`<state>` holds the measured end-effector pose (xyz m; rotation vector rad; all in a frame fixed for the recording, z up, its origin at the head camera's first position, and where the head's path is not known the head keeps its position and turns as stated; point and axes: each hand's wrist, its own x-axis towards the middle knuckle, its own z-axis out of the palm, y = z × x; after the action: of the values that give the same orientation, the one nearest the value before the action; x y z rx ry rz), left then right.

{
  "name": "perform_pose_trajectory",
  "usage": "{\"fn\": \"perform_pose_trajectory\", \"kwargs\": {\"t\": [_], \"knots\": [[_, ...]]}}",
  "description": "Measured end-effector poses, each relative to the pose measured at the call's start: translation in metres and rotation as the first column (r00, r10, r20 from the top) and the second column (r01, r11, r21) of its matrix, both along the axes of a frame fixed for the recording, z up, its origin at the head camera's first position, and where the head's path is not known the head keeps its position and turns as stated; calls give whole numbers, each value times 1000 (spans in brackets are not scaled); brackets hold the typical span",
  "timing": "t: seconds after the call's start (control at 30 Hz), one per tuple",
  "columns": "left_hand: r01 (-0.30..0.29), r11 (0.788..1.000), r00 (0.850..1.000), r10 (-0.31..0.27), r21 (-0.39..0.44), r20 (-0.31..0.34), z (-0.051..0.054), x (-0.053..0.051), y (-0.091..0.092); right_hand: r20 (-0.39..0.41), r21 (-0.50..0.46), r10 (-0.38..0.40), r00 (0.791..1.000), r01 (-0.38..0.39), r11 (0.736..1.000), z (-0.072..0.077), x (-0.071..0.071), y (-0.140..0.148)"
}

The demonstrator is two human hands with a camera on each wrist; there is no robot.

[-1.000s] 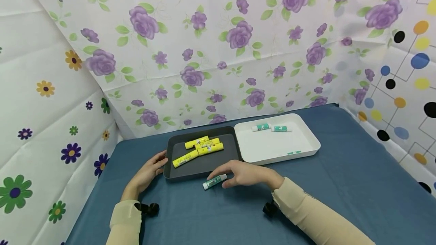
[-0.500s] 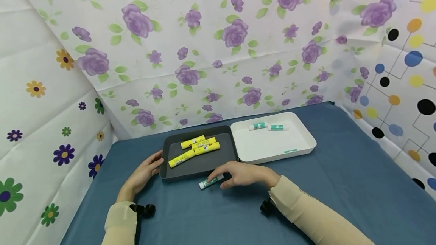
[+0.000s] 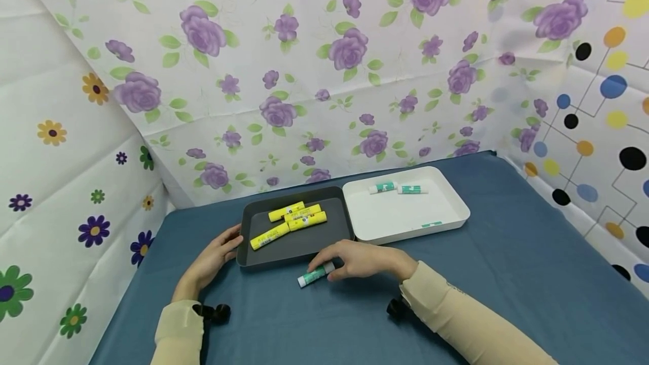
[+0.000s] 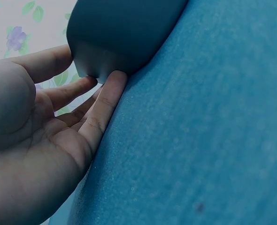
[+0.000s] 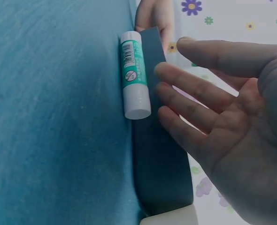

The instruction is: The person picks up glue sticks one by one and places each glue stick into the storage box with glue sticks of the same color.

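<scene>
A green-and-white glue stick [image 3: 310,277] lies on the blue cloth just in front of the dark grey tray [image 3: 332,235]. Over its right end hovers my right hand [image 3: 362,259], fingers loosely bent. In the right wrist view the glue stick [image 5: 134,75] lies apart from the relaxed fingers of the right hand [image 5: 237,126]. At the tray's left side rests my left hand [image 3: 213,261]. The left wrist view has the left hand [image 4: 44,126] touching the corner of the dark tray [image 4: 115,37] with extended fingertips. Several yellow glue sticks [image 3: 270,236] lie inside that tray.
A white tray [image 3: 390,216] adjoins the dark one on the right. Two green-and-white glue sticks [image 3: 413,190] lie at its back, and a green strip [image 3: 432,224] shows near its front wall. Patterned sheets [image 3: 284,72] stand behind and at both sides.
The whole head view has shifted a little left. The loose glue stick has rolled slightly away from the dark tray, toward me. Both hands keep nearly the same place by the trays.
</scene>
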<state>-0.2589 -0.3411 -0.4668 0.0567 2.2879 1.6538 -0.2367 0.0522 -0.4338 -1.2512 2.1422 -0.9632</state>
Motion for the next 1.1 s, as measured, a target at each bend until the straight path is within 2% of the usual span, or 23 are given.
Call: {"fn": "perform_pose_trajectory", "kwargs": {"t": [0.2,0.47,0.77,1.1], "knots": [[0,1000,1000,0,-6,4,1,-1,1,-22,29,0,1000,1,1000,-5,2,-4],[4,1000,1000,-4,-3,-5,3,0,2,-89,10,-12,996,13,1000,-12,2,-9],[10,1000,1000,-10,6,-9,2,1,1,-180,16,12,984,-9,1000,-14,5,-15],[5,1000,1000,-5,8,0,1,1,-1,-139,-16,4,990,-7,1000,-13,4,-14]]}}
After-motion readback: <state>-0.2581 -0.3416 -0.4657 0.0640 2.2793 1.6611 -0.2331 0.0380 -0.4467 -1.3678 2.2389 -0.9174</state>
